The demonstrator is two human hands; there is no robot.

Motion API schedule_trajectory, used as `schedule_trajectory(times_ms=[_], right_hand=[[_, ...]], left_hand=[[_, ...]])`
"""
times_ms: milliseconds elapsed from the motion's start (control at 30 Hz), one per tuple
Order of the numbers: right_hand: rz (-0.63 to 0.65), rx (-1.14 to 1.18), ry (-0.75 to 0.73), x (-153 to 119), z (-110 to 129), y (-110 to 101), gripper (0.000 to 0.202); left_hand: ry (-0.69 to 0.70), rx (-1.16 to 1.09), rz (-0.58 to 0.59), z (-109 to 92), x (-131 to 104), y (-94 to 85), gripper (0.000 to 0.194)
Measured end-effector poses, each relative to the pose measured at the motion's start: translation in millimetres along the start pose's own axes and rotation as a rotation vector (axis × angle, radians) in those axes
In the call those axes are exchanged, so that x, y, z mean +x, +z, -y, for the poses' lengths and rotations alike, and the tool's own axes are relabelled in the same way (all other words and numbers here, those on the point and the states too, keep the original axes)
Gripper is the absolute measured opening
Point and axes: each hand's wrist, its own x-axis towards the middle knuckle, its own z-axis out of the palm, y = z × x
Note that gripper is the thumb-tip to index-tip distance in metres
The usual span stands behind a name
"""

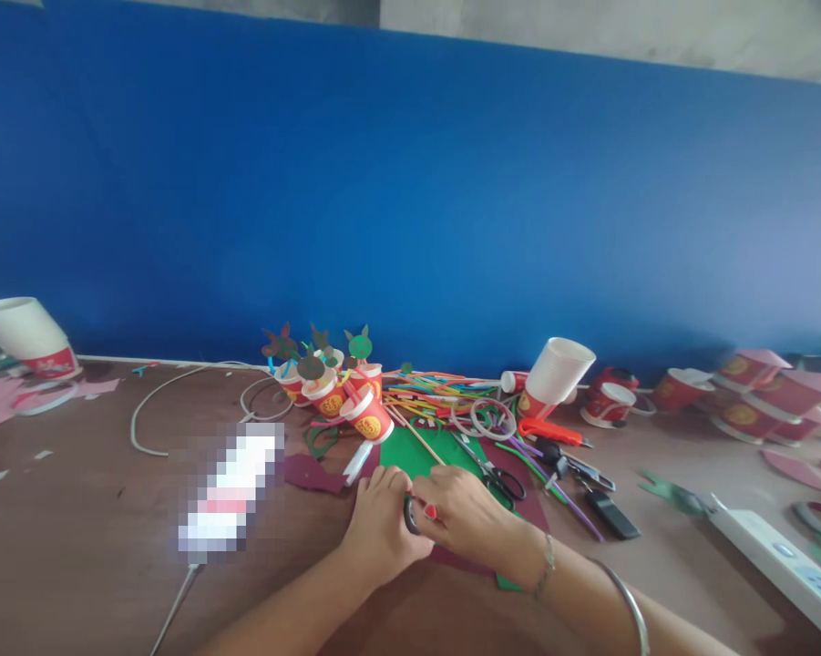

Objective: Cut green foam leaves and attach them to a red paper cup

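My left hand and my right hand meet above the sheets in the middle of the table, both with fingers bent inward. Between them shows a small dark rounded thing with a lighter edge; its kind is mostly hidden by the fingers. Under and beyond the hands lie a green paper sheet and a maroon sheet. A thin wooden stick lies on the green sheet. Scissors with black handles rest just past my right hand.
Several red-and-white paper cups with cutout animal heads, one cup nearest, stand behind. Coloured pipe cleaners, a stack of white cups, an orange cutter and keys lie around. A power strip is at right, a blurred-out phone at left.
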Motion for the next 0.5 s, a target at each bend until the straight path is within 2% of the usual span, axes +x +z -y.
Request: schedule_trajectory(times_ms=[100, 200, 500], right_hand=[[-0.104, 0.038, -0.09, -14, -3, 6, 0.02], [-0.173, 0.098, -0.111, -25, -3, 9, 0.018], [-0.17, 0.417, 0.043, -32, -10, 14, 0.013]], left_hand=[[-0.019, -0.025, 0.011, 0, 0, 1.1, 0.023], [-0.038, -0.054, 0.021, -1, 0, -0.9, 0.019], [-0.053, -0.138, 0.078, -2, -1, -7.2, 0.028]])
